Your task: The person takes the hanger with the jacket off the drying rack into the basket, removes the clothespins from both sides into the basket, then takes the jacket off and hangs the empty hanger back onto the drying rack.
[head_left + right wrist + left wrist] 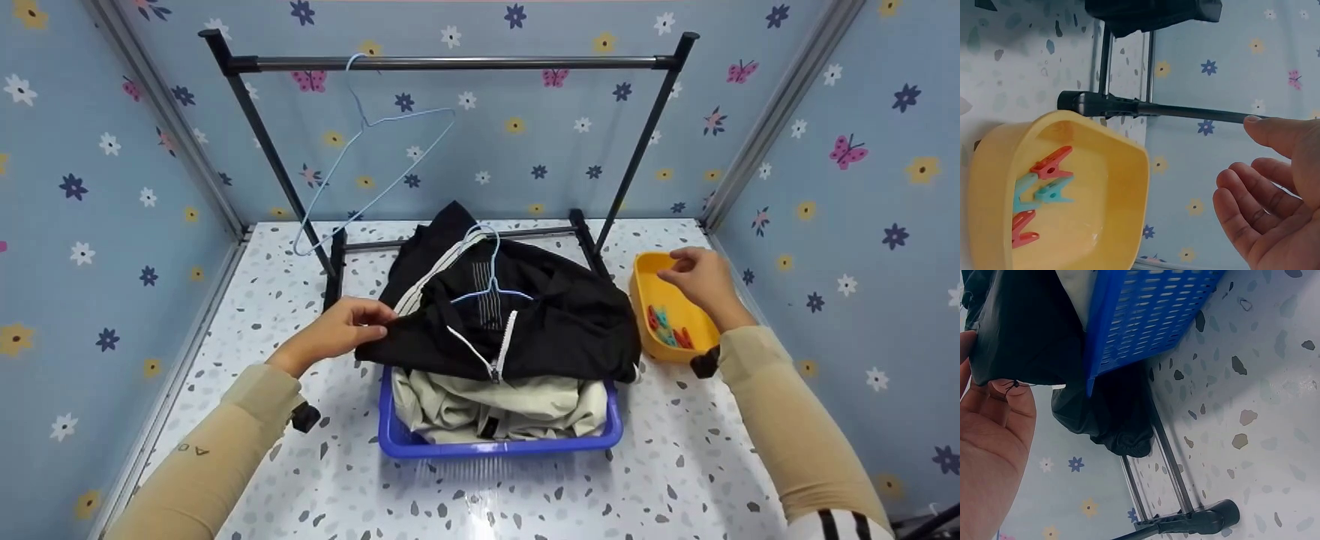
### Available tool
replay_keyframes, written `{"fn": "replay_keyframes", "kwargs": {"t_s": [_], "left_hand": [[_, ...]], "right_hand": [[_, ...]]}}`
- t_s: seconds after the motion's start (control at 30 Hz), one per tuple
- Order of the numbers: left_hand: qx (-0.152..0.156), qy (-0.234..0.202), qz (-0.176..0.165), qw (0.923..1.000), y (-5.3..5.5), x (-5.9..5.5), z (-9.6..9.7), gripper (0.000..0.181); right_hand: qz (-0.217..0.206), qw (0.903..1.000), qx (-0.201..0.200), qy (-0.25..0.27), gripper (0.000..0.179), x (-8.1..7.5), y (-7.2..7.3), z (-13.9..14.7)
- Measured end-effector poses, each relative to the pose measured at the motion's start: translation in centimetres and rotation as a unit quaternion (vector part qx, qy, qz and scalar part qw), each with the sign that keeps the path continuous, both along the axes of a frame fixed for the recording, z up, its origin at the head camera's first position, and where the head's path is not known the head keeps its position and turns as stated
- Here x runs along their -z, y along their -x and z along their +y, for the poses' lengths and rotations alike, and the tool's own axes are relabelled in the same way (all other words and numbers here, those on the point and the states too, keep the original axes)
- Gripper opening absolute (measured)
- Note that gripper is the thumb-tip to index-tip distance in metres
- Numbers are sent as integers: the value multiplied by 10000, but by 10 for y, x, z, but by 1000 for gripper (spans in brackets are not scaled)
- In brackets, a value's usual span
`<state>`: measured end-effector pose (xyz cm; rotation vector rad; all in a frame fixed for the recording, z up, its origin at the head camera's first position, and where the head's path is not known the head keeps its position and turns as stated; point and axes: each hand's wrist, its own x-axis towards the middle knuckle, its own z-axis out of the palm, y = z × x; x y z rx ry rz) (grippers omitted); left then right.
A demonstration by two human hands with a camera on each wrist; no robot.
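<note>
A black jacket (577, 337) with white zip edges lies over the blue basket (499, 450), a light-blue hanger (495, 288) inside its collar and the hook standing up. At the jacket's left side my left hand (336, 331) pinches the cloth between thumb and fingers; the left wrist view shows the dark fabric (1027, 332) in those fingers, a thin cord near the fingertips. Over the far end of a yellow tub (686, 300) is my right hand (703, 281), with nothing in its loosely bent fingers. Red and teal clothespins (1053, 163) lie in the tub.
Behind the basket stands a black clothes rack (457, 64), a second light-blue hanger (379, 120) hooked on its bar. Pale green clothing (517, 397) fills the basket. Flower-patterned walls (847, 225) enclose the speckled table (315, 465) at the back and sides.
</note>
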<state>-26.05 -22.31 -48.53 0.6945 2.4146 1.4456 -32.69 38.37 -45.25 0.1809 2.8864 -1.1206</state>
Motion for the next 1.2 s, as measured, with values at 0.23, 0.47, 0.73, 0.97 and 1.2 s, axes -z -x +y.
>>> {"fn": "replay_keyframes", "kwargs": {"t_s": [0.23,0.47,0.73,0.97,1.2], "left_hand": [[-24,54,20,10000,1,0,1,26],[1,76,29,10000,2,-1,2,26],[31,52,4,10000,1,-1,1,25],[-12,-14,-37,10000,0,-1,2,26],[-7,-32,-61,10000,0,-2,3,27]], "right_hand": [[336,9989,-305,-96,57,-7,-7,-15],[566,9969,-540,-63,56,-18,-12,-33],[778,9928,-897,-158,57,-29,-17,-53],[1027,9868,-1251,-34,52,-34,-17,-70],[1344,9781,-1569,264,48,-37,-18,-89]]}}
